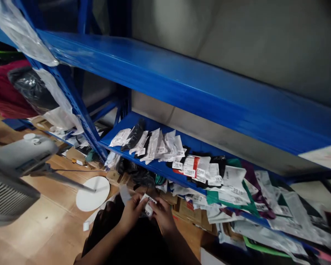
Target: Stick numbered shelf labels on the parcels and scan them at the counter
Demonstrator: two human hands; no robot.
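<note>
Low in the head view, my left hand and my right hand meet in front of dark clothing. Between them is a small white label with black printed numbers, pinched by the fingers of both hands. A pale strip sticks up beside my left hand; whether it joins the label I cannot tell. Beyond my hands, a blue shelf bears a row of bagged items. White numbered labels, such as the 5007 label, hang at its front edge.
A thick blue beam crosses above the shelf. To the left stand a grey fan-like machine and a round white base on the wooden floor. More bags fill a lower level, including a white bag.
</note>
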